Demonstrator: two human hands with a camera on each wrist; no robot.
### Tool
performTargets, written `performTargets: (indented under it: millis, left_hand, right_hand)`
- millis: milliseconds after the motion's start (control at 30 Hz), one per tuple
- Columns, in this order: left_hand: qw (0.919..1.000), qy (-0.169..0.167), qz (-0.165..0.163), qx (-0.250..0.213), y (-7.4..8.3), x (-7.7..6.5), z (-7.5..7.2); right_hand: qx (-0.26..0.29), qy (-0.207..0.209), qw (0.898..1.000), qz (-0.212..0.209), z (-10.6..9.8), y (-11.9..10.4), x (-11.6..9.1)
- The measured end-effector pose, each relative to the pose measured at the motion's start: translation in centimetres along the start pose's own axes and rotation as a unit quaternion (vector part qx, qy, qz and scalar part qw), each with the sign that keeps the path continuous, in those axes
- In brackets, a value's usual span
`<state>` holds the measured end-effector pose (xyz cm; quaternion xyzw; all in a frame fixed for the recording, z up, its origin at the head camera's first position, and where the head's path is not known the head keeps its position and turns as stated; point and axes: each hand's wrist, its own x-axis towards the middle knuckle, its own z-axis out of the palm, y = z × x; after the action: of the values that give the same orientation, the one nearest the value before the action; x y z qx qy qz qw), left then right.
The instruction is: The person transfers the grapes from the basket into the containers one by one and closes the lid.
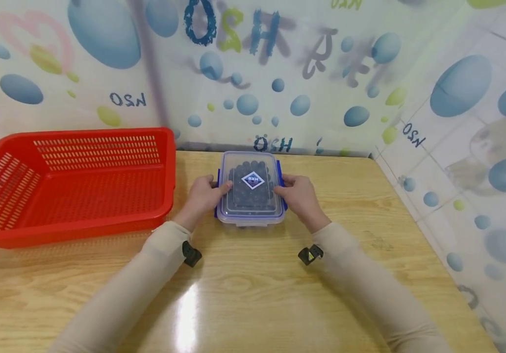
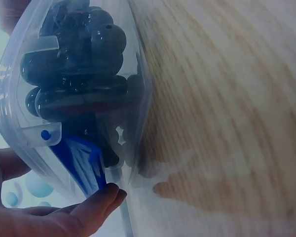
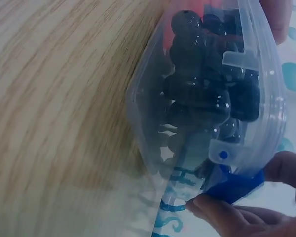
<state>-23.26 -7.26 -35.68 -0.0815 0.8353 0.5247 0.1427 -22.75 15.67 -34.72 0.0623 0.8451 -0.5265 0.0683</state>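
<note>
A clear plastic food container (image 1: 253, 206) with a blue-edged lid and a diamond-shaped label stands on the table between both hands. Dark, glossy, grape-like balls (image 2: 84, 64) fill much of it. My left hand (image 1: 204, 196) grips its left side, thumb on the lid's edge and fingertips at the blue side latch (image 2: 84, 160), which sticks out at an angle. On the opposite side my right hand (image 1: 298, 196) holds the container the same way. Its fingertips are under the right blue latch (image 3: 234, 185), also angled out, with the thumb up by the lid.
A large red plastic basket (image 1: 103, 196) with slotted walls stands on the wooden table (image 1: 253, 294), left of the container. Behind the table is a wall covering (image 1: 253, 63) with blue bubbles and letters. It continues along the right side.
</note>
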Motion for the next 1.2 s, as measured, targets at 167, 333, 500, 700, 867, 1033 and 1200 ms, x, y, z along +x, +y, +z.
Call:
performTargets:
  millis: [167,333,500,700,867,1033,1200]
  left_hand:
    - [1.0000,-0.001,-0.001,-0.003,0.0,0.1,-0.1]
    - [1.0000,0.002,0.002,-0.002,0.0,0.5,-0.3]
    - [0.9981,0.038,0.042,0.024,-0.3,0.4,0.4]
    - [0.9916,0.076,0.095,0.043,-0.4,0.1,1.4]
    - [0.9870,0.093,0.104,0.079,0.3,-0.3,0.8]
    - [0.9826,0.100,0.108,0.114,1.2,-0.4,0.4]
    - [0.9722,0.081,0.135,0.174,1.3,-0.5,0.5]
  right_hand:
    - [-0.034,0.004,0.999,-0.012,0.3,-0.3,0.1]
    - [-0.028,-0.008,1.000,-0.012,0.3,-0.4,0.3]
    - [-0.021,-0.014,1.000,-0.012,0.0,-0.1,0.3]
    - [-0.012,-0.025,1.000,-0.009,-0.2,0.1,0.1]
    - [-0.006,-0.039,0.999,-0.004,0.0,-0.4,0.3]
    - [-0.008,-0.043,0.999,-0.016,0.2,-0.9,0.7]
    - [-0.045,-0.053,0.997,-0.029,-0.2,-0.6,0.9]
